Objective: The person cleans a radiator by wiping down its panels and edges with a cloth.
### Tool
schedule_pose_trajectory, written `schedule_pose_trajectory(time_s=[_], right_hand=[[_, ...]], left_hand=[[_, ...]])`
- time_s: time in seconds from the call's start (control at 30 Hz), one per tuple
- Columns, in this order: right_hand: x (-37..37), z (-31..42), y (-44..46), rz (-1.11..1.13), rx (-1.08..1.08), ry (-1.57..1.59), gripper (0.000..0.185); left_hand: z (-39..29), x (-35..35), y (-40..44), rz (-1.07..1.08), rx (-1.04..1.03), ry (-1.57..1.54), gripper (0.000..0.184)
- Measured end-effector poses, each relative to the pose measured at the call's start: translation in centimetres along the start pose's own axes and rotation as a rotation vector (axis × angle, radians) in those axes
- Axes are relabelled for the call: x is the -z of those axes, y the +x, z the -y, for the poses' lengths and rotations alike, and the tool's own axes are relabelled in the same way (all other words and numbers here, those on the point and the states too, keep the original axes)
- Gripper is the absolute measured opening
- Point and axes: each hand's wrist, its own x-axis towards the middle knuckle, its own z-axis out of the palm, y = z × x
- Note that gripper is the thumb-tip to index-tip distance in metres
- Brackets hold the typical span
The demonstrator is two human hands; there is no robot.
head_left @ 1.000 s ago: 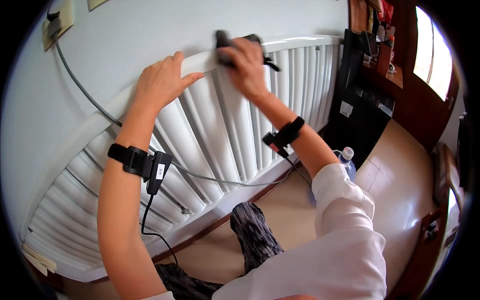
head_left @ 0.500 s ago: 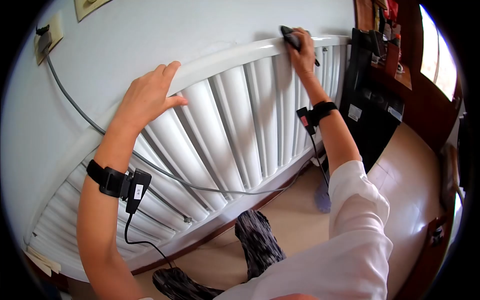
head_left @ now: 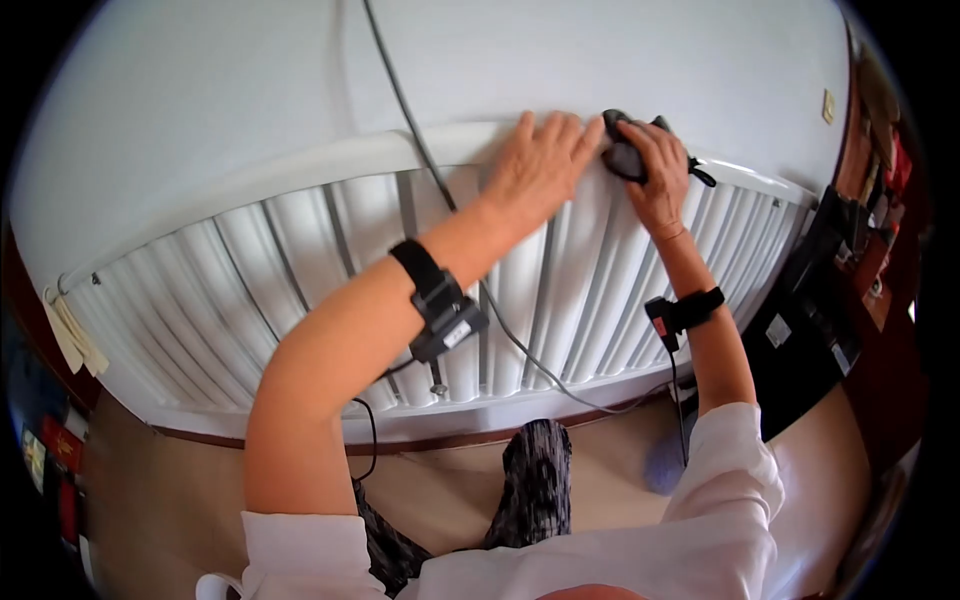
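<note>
A white radiator (head_left: 590,290) with upright fins stands along the wall. My right hand (head_left: 662,185) is closed around a bunched dark cloth (head_left: 625,160), pressed onto the radiator's top rail (head_left: 370,155). A thin black end of the cloth sticks out to the right of the hand. Just left of it, my left hand (head_left: 540,170) lies on the same rail, fingers stretched out and holding nothing. A grey cable (head_left: 410,115) runs down the wall, passes behind my left wrist and crosses the radiator's front.
Black boxy equipment (head_left: 800,310) stands at the radiator's right end. Strapped to my forearms are black wired devices (head_left: 450,320). Pale strips (head_left: 75,335) hang at the left end. A bluish object (head_left: 664,465) lies on the tiled floor (head_left: 200,480).
The view has swung left. My left hand has moved right along the rail, close beside my right hand. My right hand, still on the cloth, has shifted left, away from the rail's right end.
</note>
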Motion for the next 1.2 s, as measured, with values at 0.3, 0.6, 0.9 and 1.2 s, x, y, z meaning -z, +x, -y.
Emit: schedule_pose_trajectory(time_s=[0.3, 0.6, 0.9, 1.2], right_hand=[[-4.3, 10.7, 5.2, 0.146, 0.188, 0.199, 0.059], [-3.6, 9.7, 3.7, 0.142, 0.284, 0.133, 0.047], [-1.0, 16.2, 9.6, -0.167, -0.085, 0.31, 0.047], [-11.7, 29.7, 11.4, 0.183, 0.129, 0.311, 0.061]], left_hand=[[-2.8, 7.2, -9.6, -0.203, -0.266, -0.17, 0.04], [1.7, 10.8, -15.8, -0.048, -0.221, 0.026, 0.036], [19.9, 13.8, -22.5, 0.156, 0.38, 0.288, 0.059], [19.5, 16.2, -22.5, 0.06, 0.784, -0.301, 0.055]])
